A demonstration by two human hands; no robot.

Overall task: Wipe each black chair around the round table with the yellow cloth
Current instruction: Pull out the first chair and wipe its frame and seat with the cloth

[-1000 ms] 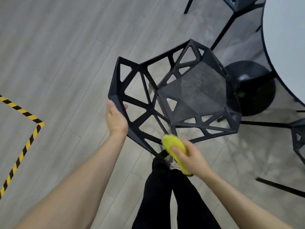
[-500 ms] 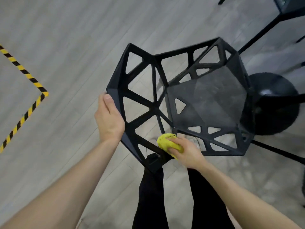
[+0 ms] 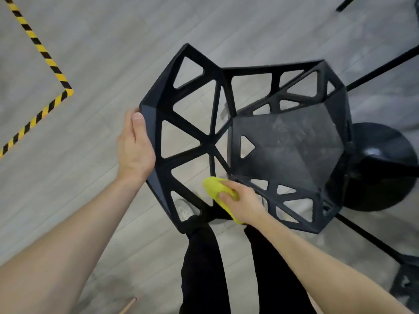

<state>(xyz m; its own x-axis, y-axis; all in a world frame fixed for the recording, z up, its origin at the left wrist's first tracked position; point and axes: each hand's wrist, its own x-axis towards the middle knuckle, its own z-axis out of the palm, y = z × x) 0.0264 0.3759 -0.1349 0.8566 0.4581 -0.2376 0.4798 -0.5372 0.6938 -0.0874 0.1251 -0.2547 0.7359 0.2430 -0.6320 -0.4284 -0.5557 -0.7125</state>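
A black chair (image 3: 290, 146) with a faceted shell and triangular cut-outs fills the middle of the head view, seen from above. My left hand (image 3: 136, 146) grips the outer edge of its backrest at the left. My right hand (image 3: 242, 202) holds the bunched yellow cloth (image 3: 214, 189) and presses it against the frame where the backrest meets the seat's near corner. The seat panel looks dusty and streaked. My dark trouser legs stand just below the chair.
The round black table base (image 3: 383, 168) sits right of the chair. Thin black legs of other chairs (image 3: 374, 241) cross the right side and top right. Yellow-black floor tape (image 3: 45, 55) marks the grey plank floor at the left. A shoe (image 3: 184, 208) shows through a cut-out.
The view has closed in on the chair and the table top has left the frame. My right hand with the cloth has slid up from the lower frame toward the seat corner. My left hand keeps its grip.
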